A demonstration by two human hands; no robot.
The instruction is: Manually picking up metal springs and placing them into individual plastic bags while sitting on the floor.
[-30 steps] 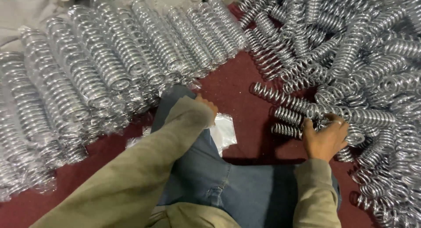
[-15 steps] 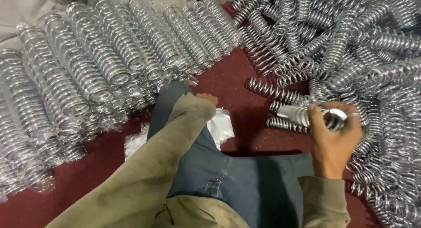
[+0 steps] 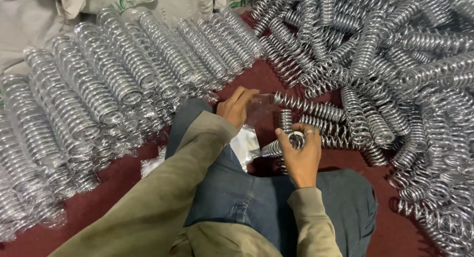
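Right hand (image 3: 302,155) was closed around one end of a shiny metal coil spring (image 3: 277,147), fingers curled over its open end, the spring angled down to the left above the person's knee. Left hand (image 3: 238,106) pinched a clear plastic bag (image 3: 261,107) between thumb and fingers, just beside the spring. A small stack of flat clear bags (image 3: 245,146) lay on the dark red floor (image 3: 123,175) under the left forearm. Bagged springs lay in rows (image 3: 113,79) to the left; a loose heap of bare springs (image 3: 395,64) spread to the right.
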